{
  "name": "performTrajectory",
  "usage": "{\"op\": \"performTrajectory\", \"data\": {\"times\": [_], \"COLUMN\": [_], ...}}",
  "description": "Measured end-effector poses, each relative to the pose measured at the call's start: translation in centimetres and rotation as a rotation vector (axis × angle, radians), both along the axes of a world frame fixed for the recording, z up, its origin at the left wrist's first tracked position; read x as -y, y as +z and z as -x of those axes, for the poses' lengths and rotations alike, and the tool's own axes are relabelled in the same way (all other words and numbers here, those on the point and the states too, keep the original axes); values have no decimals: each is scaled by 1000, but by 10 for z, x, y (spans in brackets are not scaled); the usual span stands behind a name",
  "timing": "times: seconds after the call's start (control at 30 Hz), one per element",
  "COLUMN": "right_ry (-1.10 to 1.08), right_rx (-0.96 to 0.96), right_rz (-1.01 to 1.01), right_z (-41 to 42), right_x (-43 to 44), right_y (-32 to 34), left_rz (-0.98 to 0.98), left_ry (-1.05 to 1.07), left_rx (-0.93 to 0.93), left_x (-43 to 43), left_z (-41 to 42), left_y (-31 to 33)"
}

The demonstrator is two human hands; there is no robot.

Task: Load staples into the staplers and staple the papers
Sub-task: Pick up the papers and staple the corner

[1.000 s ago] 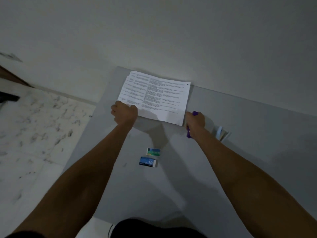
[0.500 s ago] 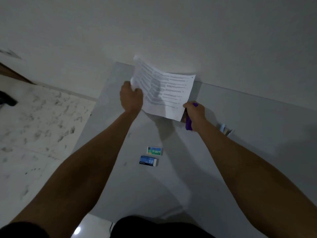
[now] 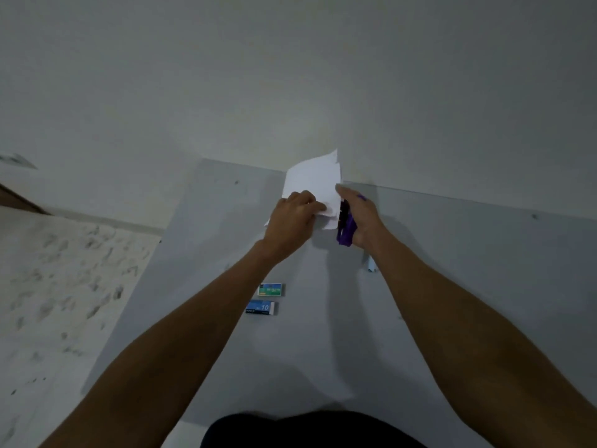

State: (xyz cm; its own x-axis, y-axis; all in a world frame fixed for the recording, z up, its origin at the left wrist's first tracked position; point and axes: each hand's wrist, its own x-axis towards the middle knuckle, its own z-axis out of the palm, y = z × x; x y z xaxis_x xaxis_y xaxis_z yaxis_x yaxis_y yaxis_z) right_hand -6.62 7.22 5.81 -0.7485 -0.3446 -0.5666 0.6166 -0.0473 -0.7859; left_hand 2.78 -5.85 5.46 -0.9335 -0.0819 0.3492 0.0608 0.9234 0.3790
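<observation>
Above the staple boxes (image 3: 266, 299), the left hand (image 3: 292, 223) now lifts the papers (image 3: 315, 185) upright into the purple stapler (image 3: 345, 226) gripped by the right hand (image 3: 363, 219), ready for stapling.

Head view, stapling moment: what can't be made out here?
- Purple stapler: mostly wrapped by the right hand; whether it bites the papers is hidden.
- Papers: only the blank back shows; the left hand covers the lower edge.
- Staple boxes: print too small.
- Pale blue object: the right forearm covers most of it.
</observation>
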Motion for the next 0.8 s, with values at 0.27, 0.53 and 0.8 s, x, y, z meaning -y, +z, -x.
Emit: {"op": "performTrajectory", "data": {"times": [0.27,0.53,0.8], "right_ry": [-122,-322,-286], "right_rx": [-69,-32,-90], "right_rz": [-87,-31,-86], "right_z": [-12,-23,-32], "right_x": [-46,-64,-63], "right_y": [8,14,27], "left_rz": [-166,-1614,-1782], "left_ry": [103,455,313], "left_rx": [-30,506,412], "left_x": [-12,-18,-58], "left_z": [-27,-36,-27], "left_y": [21,34,30]}}
